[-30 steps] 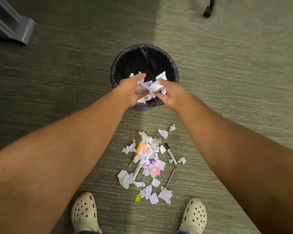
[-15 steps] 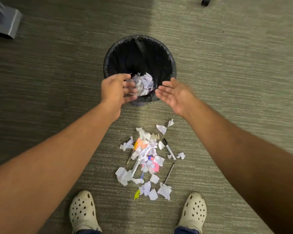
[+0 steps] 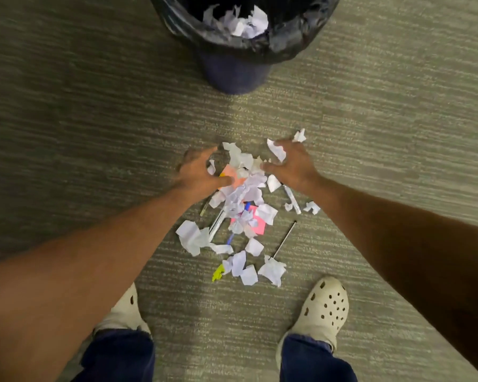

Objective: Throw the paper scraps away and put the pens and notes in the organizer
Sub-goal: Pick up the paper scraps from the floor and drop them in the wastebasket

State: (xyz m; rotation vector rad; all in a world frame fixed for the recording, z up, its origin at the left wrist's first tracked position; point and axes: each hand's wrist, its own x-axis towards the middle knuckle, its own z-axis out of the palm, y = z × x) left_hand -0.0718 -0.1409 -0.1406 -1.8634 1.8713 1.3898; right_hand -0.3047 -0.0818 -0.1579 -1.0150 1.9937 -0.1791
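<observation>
Down on the carpet (image 3: 66, 133), both hands flank the paper scraps (image 3: 240, 194), left hand (image 3: 198, 175) at nine o'clock of the heap, right hand (image 3: 293, 164) at three, fingers spread and gripping nothing. At twelve o'clock sits the bin (image 3: 240, 45) with scraps inside; pens (image 3: 284, 238) and a pink note (image 3: 255, 226) lie among the litter.

No text, label or number is legible on anything here.

Carpet (image 3: 66, 133): scraps (image 3: 243, 186), pens (image 3: 284, 238), bin (image 3: 232, 75).
</observation>
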